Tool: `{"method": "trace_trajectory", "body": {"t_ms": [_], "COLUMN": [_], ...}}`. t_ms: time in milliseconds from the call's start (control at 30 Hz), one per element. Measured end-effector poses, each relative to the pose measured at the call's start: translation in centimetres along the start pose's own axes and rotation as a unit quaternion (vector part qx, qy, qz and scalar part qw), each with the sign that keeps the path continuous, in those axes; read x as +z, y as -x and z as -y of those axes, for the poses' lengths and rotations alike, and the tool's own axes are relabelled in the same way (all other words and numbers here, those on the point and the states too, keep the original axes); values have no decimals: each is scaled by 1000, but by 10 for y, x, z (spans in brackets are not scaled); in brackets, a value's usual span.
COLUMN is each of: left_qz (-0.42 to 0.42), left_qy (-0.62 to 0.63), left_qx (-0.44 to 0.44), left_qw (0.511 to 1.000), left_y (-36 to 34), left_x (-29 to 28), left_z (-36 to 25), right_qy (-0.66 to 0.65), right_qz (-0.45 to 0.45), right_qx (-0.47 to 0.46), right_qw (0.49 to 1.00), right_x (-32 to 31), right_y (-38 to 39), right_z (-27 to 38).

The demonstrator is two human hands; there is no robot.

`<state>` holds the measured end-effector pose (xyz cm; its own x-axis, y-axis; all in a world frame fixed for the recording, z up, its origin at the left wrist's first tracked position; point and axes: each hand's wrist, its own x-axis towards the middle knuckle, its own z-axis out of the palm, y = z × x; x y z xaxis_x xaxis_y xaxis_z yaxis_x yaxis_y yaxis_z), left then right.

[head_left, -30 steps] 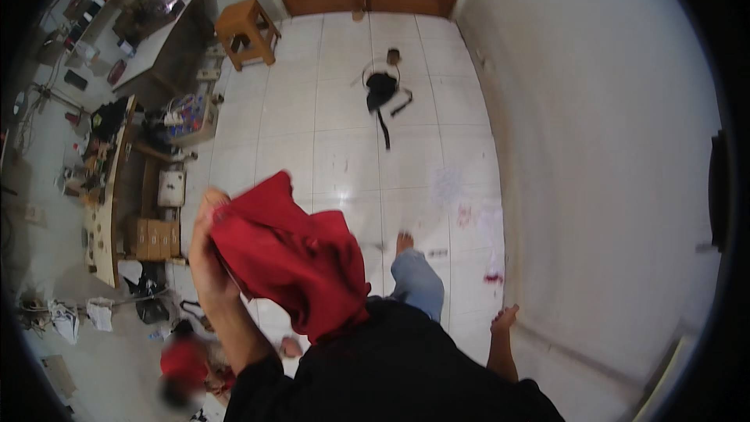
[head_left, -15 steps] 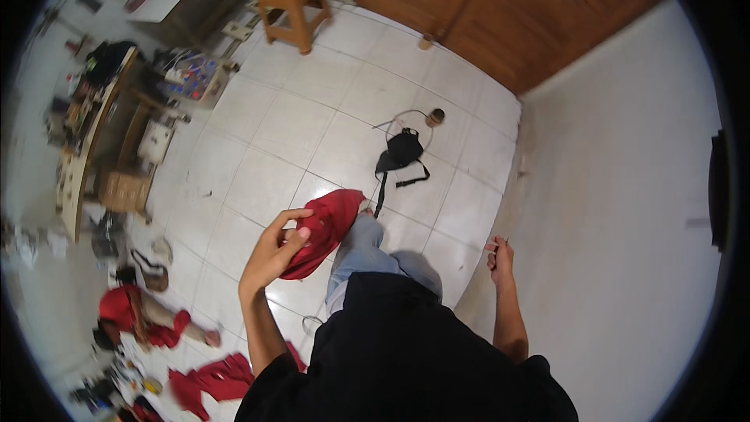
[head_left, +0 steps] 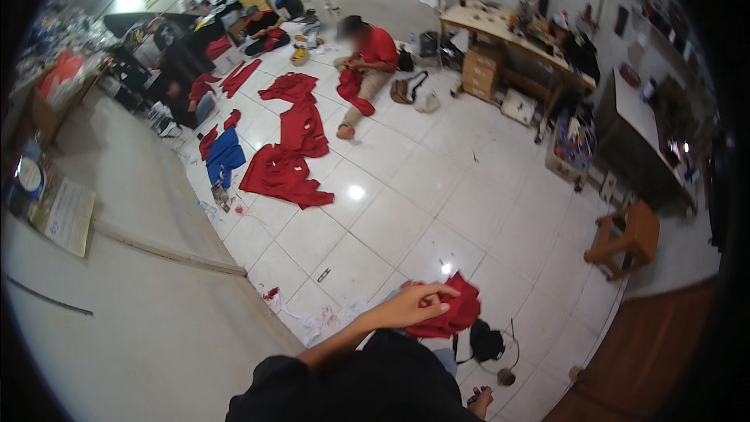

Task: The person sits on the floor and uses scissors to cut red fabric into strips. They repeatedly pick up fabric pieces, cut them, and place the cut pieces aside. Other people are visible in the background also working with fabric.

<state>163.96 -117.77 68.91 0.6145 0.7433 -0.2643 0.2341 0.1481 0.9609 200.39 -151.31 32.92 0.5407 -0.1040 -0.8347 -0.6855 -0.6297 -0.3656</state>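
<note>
My left hand (head_left: 414, 306) is closed on the near side of a bunched red garment (head_left: 462, 314), its fingers curled against the cloth. The garment lies over my jeans-clad leg, and part of the fingers is hidden. At the lower edge, apart from the cloth, my right hand (head_left: 480, 400) shows only in part. Its fingertips are pressed together, and whatever they hold is too small to name. Just beyond the garment, a black pouch (head_left: 486, 341) with a strap lies on the tiles beside a small brown round object (head_left: 506, 377).
Red garments (head_left: 285, 176) and a blue cloth (head_left: 225, 155) lie across the floor. A person in a red shirt (head_left: 375, 48) sits handling red cloth; others sit farther back. An orange stool (head_left: 625, 238) and a workbench (head_left: 500, 23) stand at right. A pale wall (head_left: 141, 211) borders the left.
The view has swung left, bringing the co-workers and spread garments into sight. My left hand stays at the red garment. My right hand has dropped to the lower edge of the picture.
</note>
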Motion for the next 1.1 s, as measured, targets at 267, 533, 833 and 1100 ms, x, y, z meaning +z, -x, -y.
{"method": "trace_trajectory", "body": {"t_ms": [267, 533, 833, 1100], "left_qz": [-192, -404, -504, -582], "left_qy": [176, 167, 186, 170], "left_qx": [-3, -24, 11, -113], "left_qw": [965, 899, 843, 787], "left_y": [113, 219, 257, 342], "left_x": [-112, -274, -471, -688], "left_z": [67, 93, 145, 132], "right_qy": [188, 410, 481, 371], "right_qz": [47, 205, 247, 331], "right_qx": [-57, -177, -402, -389], "right_qw": [979, 871, 739, 775], "right_x": [154, 413, 716, 997], "right_y": [48, 205, 329, 535], "right_z": [92, 72, 55, -109]}}
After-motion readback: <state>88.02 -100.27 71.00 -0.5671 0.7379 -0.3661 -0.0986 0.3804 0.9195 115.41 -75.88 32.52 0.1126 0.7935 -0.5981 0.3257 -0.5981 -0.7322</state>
